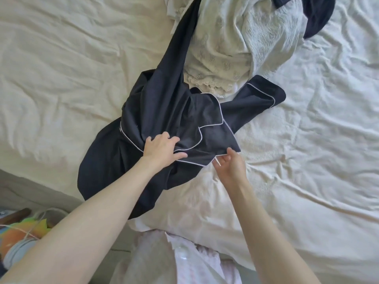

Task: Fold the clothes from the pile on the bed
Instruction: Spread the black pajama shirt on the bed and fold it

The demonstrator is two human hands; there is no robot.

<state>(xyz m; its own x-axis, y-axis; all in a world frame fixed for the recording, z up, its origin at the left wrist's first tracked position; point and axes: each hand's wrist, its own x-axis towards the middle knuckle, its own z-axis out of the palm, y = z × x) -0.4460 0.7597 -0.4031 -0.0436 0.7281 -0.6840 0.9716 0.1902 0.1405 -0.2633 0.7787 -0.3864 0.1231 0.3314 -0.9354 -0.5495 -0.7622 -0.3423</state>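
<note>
Toward the near edge of the cream-sheeted bed (61, 78) we log one dark navy pyjama shirt with white piping (155, 119), crumpled, its collar toward us. Left hand (162, 149) rests fingers spread on the collar, probably pinning it; right hand (230, 165) pinches the piped edge, likely to draw the front flat for folding. Behind it, toward the far edge, sits the remaining pile: a cream lace garment (217, 58) and a pale textured cloth (264, 37). Part of the shirt trails into the pile, its extent unclear. Coloured items at the bottom left are cut off, unidentifiable.
</note>
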